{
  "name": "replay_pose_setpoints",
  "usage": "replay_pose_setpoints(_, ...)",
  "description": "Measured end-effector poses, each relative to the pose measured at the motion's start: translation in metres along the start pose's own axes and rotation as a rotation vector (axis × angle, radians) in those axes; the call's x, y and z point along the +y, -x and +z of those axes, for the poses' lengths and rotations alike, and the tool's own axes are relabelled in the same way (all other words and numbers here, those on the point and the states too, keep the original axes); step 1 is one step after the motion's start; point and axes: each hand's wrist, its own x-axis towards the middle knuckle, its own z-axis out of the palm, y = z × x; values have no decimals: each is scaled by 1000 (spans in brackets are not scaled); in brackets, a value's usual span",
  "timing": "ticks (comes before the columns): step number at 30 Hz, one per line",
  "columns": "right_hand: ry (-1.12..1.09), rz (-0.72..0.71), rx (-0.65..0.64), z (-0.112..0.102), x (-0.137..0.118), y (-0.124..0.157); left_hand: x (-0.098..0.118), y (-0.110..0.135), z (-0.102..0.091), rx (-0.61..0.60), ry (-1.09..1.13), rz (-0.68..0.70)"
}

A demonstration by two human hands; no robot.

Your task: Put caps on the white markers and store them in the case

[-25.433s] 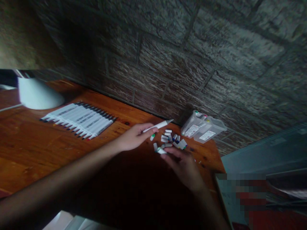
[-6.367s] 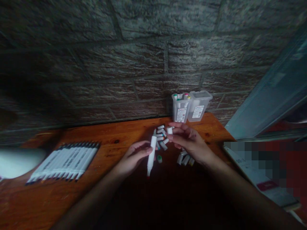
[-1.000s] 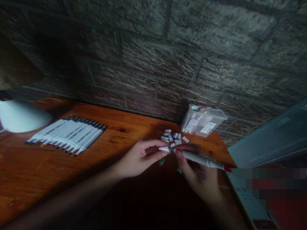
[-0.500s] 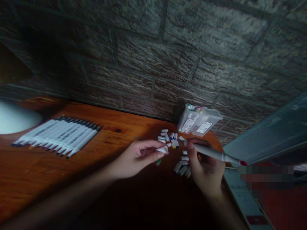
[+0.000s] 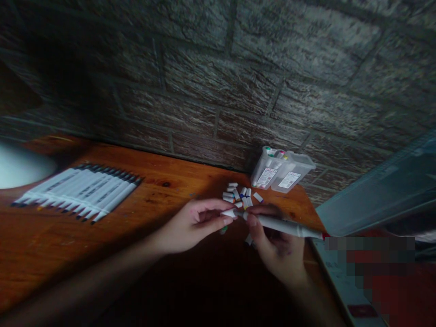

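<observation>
Between the thumb and fingers of my left hand [image 5: 200, 225] is a small white marker cap [image 5: 229, 212], its opening facing right. My right hand [image 5: 277, 240] grips a white marker [image 5: 282, 225] by its barrel, near the left end. The marker's dark grey end points at the cap and sits at its mouth; I cannot tell whether it is inside. A red tip shows at the marker's far right end. Just beyond my hands lie several loose white caps [image 5: 233, 193] with coloured ends, partly covered by my fingers.
A row of uncapped white markers [image 5: 81, 193] lies side by side on the wooden table [image 5: 163, 177] at left. Two clear plastic cases [image 5: 286, 172] stand by the stone wall, the left one holding several markers. A pale round object [image 5: 23, 165] is at the left edge.
My right hand has moved left, bringing the marker's grey end up to the cap. The left hand has stayed almost still with the cap.
</observation>
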Motion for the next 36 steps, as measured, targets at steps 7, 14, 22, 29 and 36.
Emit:
replay_pose_setpoints(7,164,34,62,-8,5,-8,2,2,0,-12,-8,-44)
replay_pose_setpoints(14,146,186,204,-15,20,-14,6,4,1,-54,30,-82)
replay_pose_setpoints(22,-150,377,247,-2,6,-9,1,1,-4,-117,123,-88)
replay_pose_setpoints(29,-456,615,306,-4,8,-18,-2,-3,-5,-81,79,-44)
replay_pose_setpoints(36,-487,620,266,-6,9,-18,-5,-4,-4,-70,28,-4)
